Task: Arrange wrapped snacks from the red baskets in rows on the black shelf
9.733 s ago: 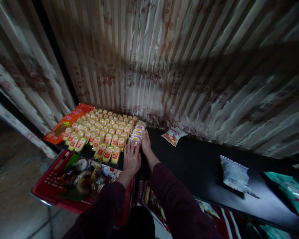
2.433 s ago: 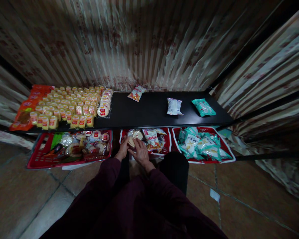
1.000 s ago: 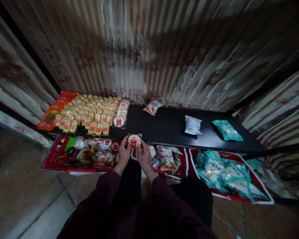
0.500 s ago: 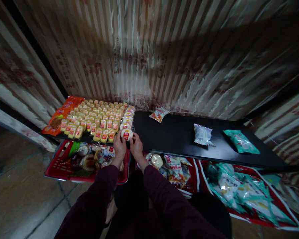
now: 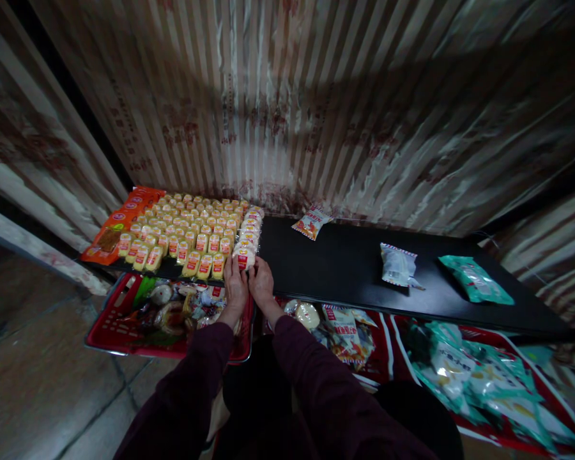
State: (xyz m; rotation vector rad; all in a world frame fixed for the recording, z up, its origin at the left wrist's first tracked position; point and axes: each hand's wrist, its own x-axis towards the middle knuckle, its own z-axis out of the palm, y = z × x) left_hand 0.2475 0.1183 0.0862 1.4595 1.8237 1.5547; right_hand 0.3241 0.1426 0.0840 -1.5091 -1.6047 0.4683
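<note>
A round white wrapped cake [image 5: 244, 257] with a red label sits at the front end of a row of similar white cakes [image 5: 250, 231] on the black shelf [image 5: 311, 271]. My left hand [image 5: 236, 284] grips its left side with the fingertips. From the right, my right hand [image 5: 261, 281] closes its fingertips on the same cake. Left of this row stand many yellow wrapped cakes [image 5: 201, 243] in close lines, and an orange bag [image 5: 119, 223] lies at the shelf's left end.
Below the shelf's front edge are a red basket [image 5: 96, 332] of mixed snacks, another red basket [image 5: 386, 358] with snack bags, and a third with green bags [image 5: 489, 377]. On the shelf lie a red-and-white bag [image 5: 312, 223], a silvery bag [image 5: 398, 265] and a green bag [image 5: 476, 280].
Both hands have set the white cake down closer against its row, where it now leans in line with the others. The view has shifted slightly.
</note>
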